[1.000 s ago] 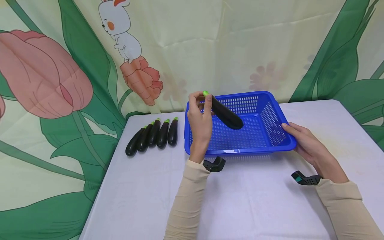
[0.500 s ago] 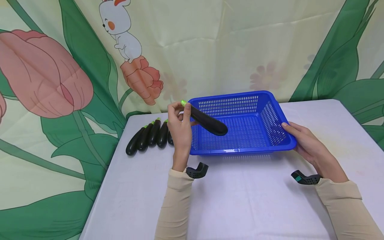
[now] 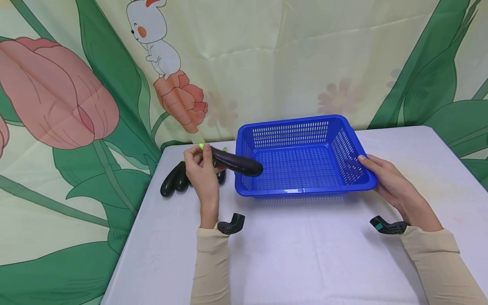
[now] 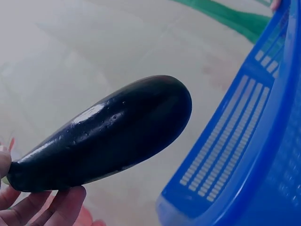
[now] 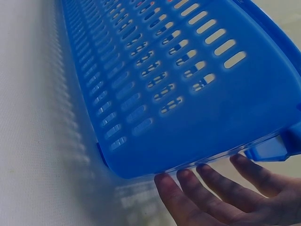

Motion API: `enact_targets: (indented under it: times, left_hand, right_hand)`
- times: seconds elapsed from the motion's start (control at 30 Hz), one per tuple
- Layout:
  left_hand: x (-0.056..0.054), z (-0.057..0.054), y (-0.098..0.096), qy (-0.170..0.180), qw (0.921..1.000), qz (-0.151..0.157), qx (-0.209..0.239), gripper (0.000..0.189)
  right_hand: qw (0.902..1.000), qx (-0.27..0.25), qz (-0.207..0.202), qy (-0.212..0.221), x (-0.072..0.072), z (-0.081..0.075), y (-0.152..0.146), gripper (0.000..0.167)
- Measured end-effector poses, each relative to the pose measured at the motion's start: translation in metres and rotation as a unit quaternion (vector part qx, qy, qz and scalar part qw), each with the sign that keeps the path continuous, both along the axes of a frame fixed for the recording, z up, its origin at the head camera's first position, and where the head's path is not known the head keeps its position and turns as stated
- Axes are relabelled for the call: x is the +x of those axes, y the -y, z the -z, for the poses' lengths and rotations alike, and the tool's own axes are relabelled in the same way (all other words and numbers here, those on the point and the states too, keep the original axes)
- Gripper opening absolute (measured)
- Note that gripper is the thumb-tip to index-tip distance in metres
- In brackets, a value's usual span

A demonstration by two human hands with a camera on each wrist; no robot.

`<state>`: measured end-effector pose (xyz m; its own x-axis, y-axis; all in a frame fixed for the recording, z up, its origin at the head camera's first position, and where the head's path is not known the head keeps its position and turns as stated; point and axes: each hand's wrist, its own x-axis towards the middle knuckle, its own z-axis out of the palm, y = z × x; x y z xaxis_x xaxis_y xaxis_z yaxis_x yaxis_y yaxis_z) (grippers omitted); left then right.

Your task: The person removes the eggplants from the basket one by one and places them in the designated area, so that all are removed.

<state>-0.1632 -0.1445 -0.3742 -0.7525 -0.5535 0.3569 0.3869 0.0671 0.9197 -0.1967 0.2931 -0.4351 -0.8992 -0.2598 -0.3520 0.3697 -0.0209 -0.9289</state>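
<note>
My left hand [image 3: 203, 178] pinches a dark eggplant [image 3: 240, 164] by its green-stemmed end, above the table. The eggplant's thick end points right, over the left rim of a blue plastic basket [image 3: 295, 191]. In the left wrist view the glossy eggplant [image 4: 117, 132] lies across the fingertips, beside the basket wall [image 4: 225, 141]. My right hand [image 3: 392, 186] holds the basket's right rim, thumb on top; the right wrist view shows its fingers [image 5: 211, 193] along the slotted wall. Several more eggplants [image 3: 168, 182] lie on the table behind my left hand, partly hidden.
A white cloth covers the table [image 3: 286, 254]. Behind it hangs a printed backdrop [image 3: 259, 63] with tulips and a rabbit. The basket stands near the back of the table, and no eggplant shows inside it.
My left hand has carried the eggplant left and down, from over the basket towards the row on the table. The right hand and the basket have hardly moved.
</note>
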Motion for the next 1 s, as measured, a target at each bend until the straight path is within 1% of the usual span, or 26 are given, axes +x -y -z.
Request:
enact_targets:
  times: [0.1,0.23,0.33,0.53,0.7,0.8,0.9,1.0]
  left_hand:
    - [0.002,0.003,0.010,0.010,0.9997,-0.021,0.011,0.033]
    - [0.004,0.008,0.023,0.021,0.9986,-0.042,0.026,0.034]
    - [0.004,0.013,0.033,0.036,0.9973,-0.057,0.031,0.035]
    - [0.006,0.026,0.051,0.064,0.9932,-0.084,0.049,0.030]
    - [0.007,0.033,0.065,0.085,0.9896,-0.094,0.069,0.030]
    - [0.008,0.038,0.073,0.097,0.9875,-0.100,0.073,0.031]
    - [0.011,0.045,0.083,0.124,0.9835,-0.115,0.064,0.032]
    - [0.015,0.053,0.093,0.159,0.9774,-0.128,0.054,0.032]
  right_hand:
    - [1.0000,0.000,0.002,0.002,0.000,-0.001,0.000,0.086]
    - [1.0000,-0.006,0.004,0.005,0.000,-0.001,0.000,0.087]
    - [0.9999,-0.007,0.004,0.007,0.000,-0.002,0.000,0.086]
    - [0.9999,-0.001,0.004,0.011,0.000,-0.001,0.001,0.087]
    - [1.0000,0.000,0.001,0.003,0.000,-0.002,0.000,0.086]
    - [1.0000,0.001,0.001,-0.003,0.000,-0.003,-0.001,0.086]
    - [1.0000,0.008,-0.002,-0.003,0.000,-0.002,-0.001,0.086]
    - [0.9997,0.023,-0.007,-0.004,0.001,-0.001,0.000,0.087]
